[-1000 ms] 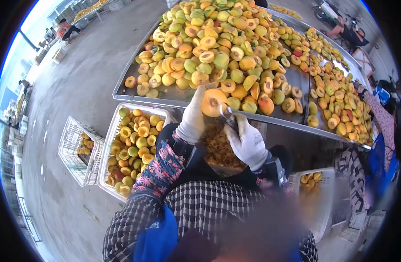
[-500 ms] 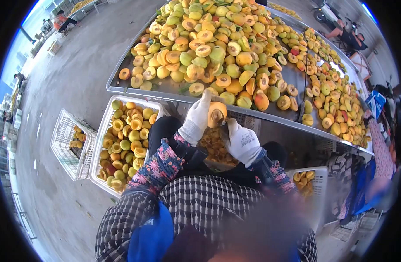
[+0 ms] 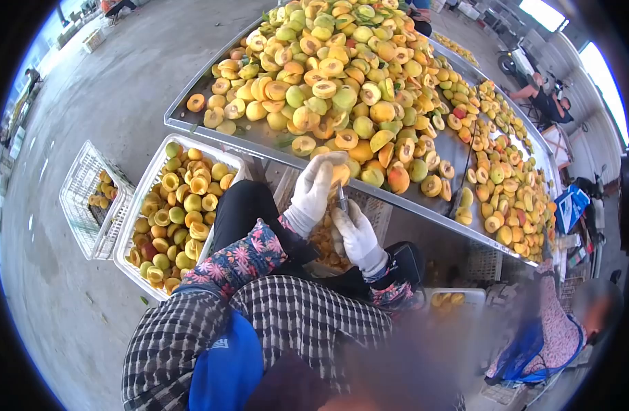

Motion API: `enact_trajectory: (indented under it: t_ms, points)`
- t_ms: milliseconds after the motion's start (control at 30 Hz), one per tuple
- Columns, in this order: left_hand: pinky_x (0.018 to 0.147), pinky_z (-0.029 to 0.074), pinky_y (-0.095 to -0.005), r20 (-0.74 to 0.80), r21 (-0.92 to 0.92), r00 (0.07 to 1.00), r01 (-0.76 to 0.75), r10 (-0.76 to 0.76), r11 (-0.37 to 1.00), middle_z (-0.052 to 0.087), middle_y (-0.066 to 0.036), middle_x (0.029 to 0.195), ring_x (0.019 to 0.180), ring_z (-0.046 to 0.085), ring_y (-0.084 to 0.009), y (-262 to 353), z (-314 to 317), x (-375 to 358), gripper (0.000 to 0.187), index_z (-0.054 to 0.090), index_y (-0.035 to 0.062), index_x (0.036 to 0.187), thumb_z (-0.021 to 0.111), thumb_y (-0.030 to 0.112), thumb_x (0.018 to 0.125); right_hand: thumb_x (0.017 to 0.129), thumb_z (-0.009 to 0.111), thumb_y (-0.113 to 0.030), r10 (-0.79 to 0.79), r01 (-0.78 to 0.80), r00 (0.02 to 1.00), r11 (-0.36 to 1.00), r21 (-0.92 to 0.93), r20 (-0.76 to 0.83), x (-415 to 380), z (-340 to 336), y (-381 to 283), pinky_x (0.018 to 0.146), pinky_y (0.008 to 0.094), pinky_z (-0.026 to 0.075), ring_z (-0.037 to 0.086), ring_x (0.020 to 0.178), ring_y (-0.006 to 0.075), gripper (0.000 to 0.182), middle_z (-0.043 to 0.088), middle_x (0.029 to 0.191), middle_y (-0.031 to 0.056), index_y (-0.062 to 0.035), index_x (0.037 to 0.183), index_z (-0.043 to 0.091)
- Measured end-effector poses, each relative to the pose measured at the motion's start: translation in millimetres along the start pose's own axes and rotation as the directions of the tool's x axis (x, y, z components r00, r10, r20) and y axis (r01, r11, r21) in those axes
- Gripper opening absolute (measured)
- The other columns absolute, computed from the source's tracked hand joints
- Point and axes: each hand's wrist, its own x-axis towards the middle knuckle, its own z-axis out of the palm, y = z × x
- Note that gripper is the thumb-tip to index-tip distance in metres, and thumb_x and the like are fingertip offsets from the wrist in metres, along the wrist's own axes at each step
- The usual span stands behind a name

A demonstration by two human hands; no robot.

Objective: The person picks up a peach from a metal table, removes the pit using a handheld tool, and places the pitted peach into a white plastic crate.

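Note:
My left hand (image 3: 313,193), in a white glove, is closed around a yellow peach half (image 3: 340,175) just off the near edge of the metal table. Below it, my gloved right hand (image 3: 359,240) grips a small metal-shafted tool (image 3: 342,198), whose upper end touches the peach half. The exact shape of the tool's tip is hidden by the fruit. Heaped on the table (image 3: 263,152) are many halved peaches (image 3: 324,89), several with pits showing. Between my knees, partly behind my hands, a crate (image 3: 377,212) holds orange-yellow pieces.
A white crate (image 3: 128,226) of pitted peach halves stands left of my legs, with another crate (image 3: 74,198) beyond it. At right are a white bin (image 3: 475,296) and a co-worker in a pink patterned sleeve (image 3: 551,308). Another person (image 3: 548,99) sits at the far right.
The peach half has turned from facing me to edge-on, and the tool is now visible against it. My view has shifted slightly, bringing more of the co-worker at right into sight.

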Motion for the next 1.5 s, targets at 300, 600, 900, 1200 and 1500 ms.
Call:
enact_trajectory:
  t_ms: [300,600,900,1200,1500]
  points:
    - [0.071,0.053,-0.0302,0.184,-0.139,0.77,0.635,-0.61,0.76,0.068,-0.014,0.089,0.075,0.066,-0.0215,6,-15,23,0.058,0.065,-0.0041,0.095,0.04,0.048,0.1,0.097,0.054,-0.031,0.235,-0.254,0.962,0.957,0.143,0.14,-12,-6,3,0.047,0.0263,0.037,0.046,0.051,0.0135,0.03,0.049,0.068,0.0005,-0.0072,0.117,0.053]
    - [0.066,0.054,-0.0291,0.152,-0.573,0.705,0.634,-0.692,0.52,0.068,-0.008,0.089,0.073,0.065,-0.0176,22,14,17,0.038,0.064,0.002,0.102,0.056,0.039,0.096,0.1,0.044,-0.043,0.033,-0.479,0.851,0.459,0.749,0.524,-10,-13,15,0.036,0.0239,0.027,0.032,0.038,0.0084,0.036,0.038,0.06,-0.0028,-0.0088,0.103,0.054]
    - [0.071,0.053,-0.029,-0.303,0.041,0.949,0.108,-0.09,0.993,0.068,-0.009,0.095,0.081,0.065,-0.0173,19,-106,25,0.028,0.065,-0.0002,0.106,0.052,0.024,0.098,0.087,0.067,-0.025,-0.408,0.199,0.912,0.499,-0.844,-0.026,-29,-68,35,0.083,0.0366,0.048,0.06,0.093,0.0317,0.033,0.06,0.095,0.0143,-0.001,0.108,0.062]
    - [0.083,0.048,-0.0443,-0.279,0.948,0.919,0.31,0.277,-0.072,0.06,-0.019,0.112,0.099,0.058,-0.0389,101,-236,-22,0.028,0.066,0.0093,0.106,0.063,0.029,0.087,0.096,0.059,-0.017,-0.036,-0.016,0.962,0.982,0.189,0.27,-34,-8,-76,0.09,0.0262,0.046,0.056,0.098,0.0118,0.026,0.062,0.104,0.0044,-0.0002,0.115,0.06]
    - [0.094,0.045,-0.0394,-0.013,0.903,0.983,-0.067,0.182,0.424,0.06,-0.017,0.118,0.107,0.058,-0.0324,4,-267,34,0.03,0.061,-0.0016,0.114,0.063,0.014,0.088,0.098,0.052,-0.021,-0.586,-0.295,0.618,0.445,0.846,0.524,-73,113,-164,0.071,0.0282,0.049,0.059,0.079,0.0122,0.023,0.063,0.087,0.0033,0.001,0.107,0.055]
